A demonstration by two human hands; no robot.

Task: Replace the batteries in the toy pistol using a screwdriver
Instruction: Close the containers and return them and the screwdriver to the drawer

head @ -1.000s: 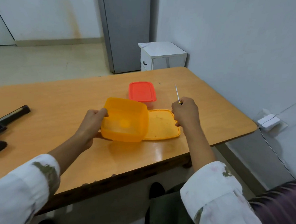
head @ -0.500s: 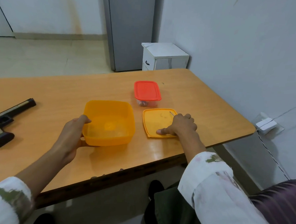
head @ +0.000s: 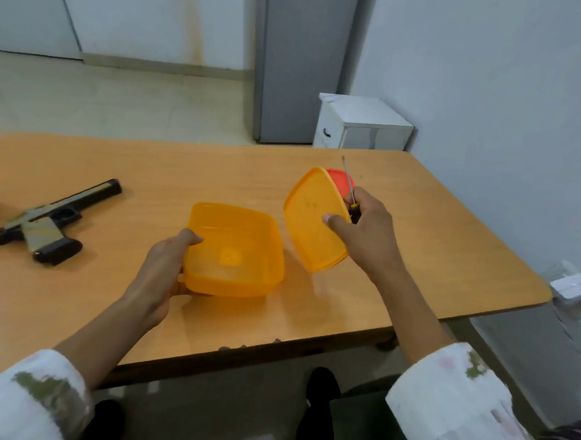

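While the toy pistol (head: 51, 220) lies on its side at the left of the table (head: 217, 169), barrel pointing away to the right and touched by neither hand, it looks like stiff, light plastic, best taken round the grip or body. Where its battery cover sits cannot be told. The screwdriver (head: 348, 186), thin steel shaft up, is slim and likely slippery, so it wants a firm hold on its dark handle. The right hand (head: 365, 234) has that handle in its curled fingers and also pinches the tilted orange lid (head: 311, 221), thumb on its face. Beside it, the left hand (head: 165, 267) grips the near left corner of the open orange container (head: 237, 250), thumb over the rim. A red-lidded box (head: 340, 182) shows just behind the lid.
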